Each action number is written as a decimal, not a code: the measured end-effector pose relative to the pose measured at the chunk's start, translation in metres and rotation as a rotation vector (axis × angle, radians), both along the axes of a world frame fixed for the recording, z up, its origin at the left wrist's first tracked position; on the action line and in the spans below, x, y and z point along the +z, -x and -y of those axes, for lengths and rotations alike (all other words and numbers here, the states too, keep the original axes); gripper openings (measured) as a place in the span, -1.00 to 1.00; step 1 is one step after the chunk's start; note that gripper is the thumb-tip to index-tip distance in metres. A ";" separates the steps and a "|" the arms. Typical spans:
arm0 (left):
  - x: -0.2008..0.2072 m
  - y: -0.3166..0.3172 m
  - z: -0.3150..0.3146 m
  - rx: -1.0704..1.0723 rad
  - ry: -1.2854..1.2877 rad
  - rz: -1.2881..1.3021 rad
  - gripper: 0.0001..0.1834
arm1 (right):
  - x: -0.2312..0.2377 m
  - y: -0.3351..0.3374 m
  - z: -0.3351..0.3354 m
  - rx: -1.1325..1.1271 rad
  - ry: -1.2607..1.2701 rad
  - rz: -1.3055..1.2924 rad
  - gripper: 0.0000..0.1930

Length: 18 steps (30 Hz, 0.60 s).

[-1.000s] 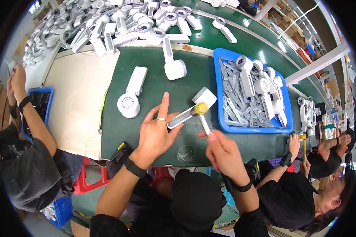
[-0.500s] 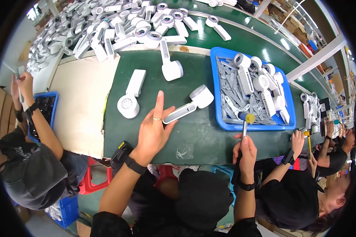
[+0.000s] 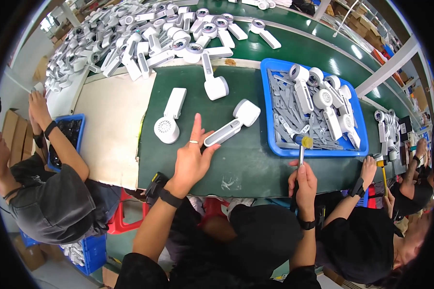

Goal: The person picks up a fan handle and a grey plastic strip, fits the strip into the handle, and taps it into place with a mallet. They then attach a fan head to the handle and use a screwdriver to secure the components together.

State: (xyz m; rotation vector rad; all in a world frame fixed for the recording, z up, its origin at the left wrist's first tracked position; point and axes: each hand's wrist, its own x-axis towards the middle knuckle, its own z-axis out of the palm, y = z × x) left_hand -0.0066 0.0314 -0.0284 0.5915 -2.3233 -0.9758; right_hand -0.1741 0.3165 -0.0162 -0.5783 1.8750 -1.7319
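Observation:
My left hand (image 3: 192,161) pinches the handle end of a white handheld fan (image 3: 232,126) between thumb and fingers, with the index finger stretched out. The fan lies aslant over the green table, its round head toward the far right. In my right hand (image 3: 305,188) is a small mallet (image 3: 302,144) with a yellow and blue head, held by its handle in front of the blue tray. Left of the held fan lies a second white fan (image 3: 169,118), grille up. Beyond it rests another fan (image 3: 215,82), its handle pointing away from me.
A blue tray (image 3: 314,153) holds grey strip-shaped parts and several fans. Many fans (image 3: 130,45) are heaped at the far left, reaching onto the green conveyor (image 3: 294,41). Beige board (image 3: 108,130) covers the left tabletop. Co-workers sit on both sides; the right one holds a yellow-handled mallet (image 3: 384,176).
The view has shifted slightly, so most things appear farther right. The fan in my left hand is turned a little, its head tipped differently. My right hand still holds the mallet.

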 end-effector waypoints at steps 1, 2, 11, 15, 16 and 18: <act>0.005 -0.001 -0.002 0.005 -0.028 -0.013 0.01 | -0.001 0.001 0.001 0.004 0.010 0.003 -0.62; 0.004 -0.002 -0.001 0.008 -0.031 -0.015 0.01 | -0.001 0.001 0.002 0.007 0.019 0.003 -0.61; 0.001 0.001 -0.004 0.020 0.026 -0.093 0.08 | -0.002 0.000 0.001 -0.011 0.010 -0.029 -0.61; -0.002 -0.002 -0.002 0.026 0.051 -0.065 0.04 | -0.003 -0.003 0.003 -0.014 -0.028 -0.029 -0.58; -0.003 0.000 -0.001 0.025 0.060 -0.045 0.02 | -0.002 -0.001 0.003 -0.023 -0.027 -0.034 -0.58; -0.002 0.000 0.000 0.022 0.070 -0.042 0.00 | -0.001 0.000 0.005 -0.001 -0.029 -0.024 -0.59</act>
